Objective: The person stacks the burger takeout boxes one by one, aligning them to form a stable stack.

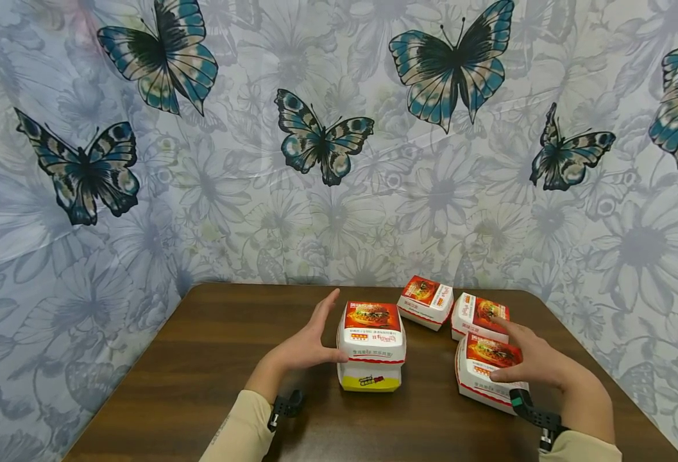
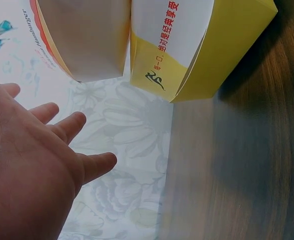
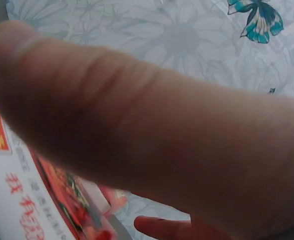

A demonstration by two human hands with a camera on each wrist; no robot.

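Observation:
A paper hamburger box [image 1: 373,346], with a red food picture on top and a yellow band at its base, stands upright on the table. My left hand [image 1: 310,340] is just left of it, fingers spread, thumb tip at its front left side. In the left wrist view, the palm and spread fingers [image 2: 97,167] show below the box's white and yellow walls [image 2: 187,45]. My right hand [image 1: 541,356] hovers over the front right box [image 1: 480,369], thumb and fingers apart, overlapping it. In the right wrist view, the blurred thumb [image 3: 136,120] covers much of a box [image 3: 16,190].
Behind the front right box sit a second white and red box [image 1: 466,312] and a third [image 1: 425,301], close together. The brown wooden table [image 1: 217,359] ends at a wall covering with butterflies [image 1: 321,141]. Dark straps [image 1: 283,410] circle both wrists.

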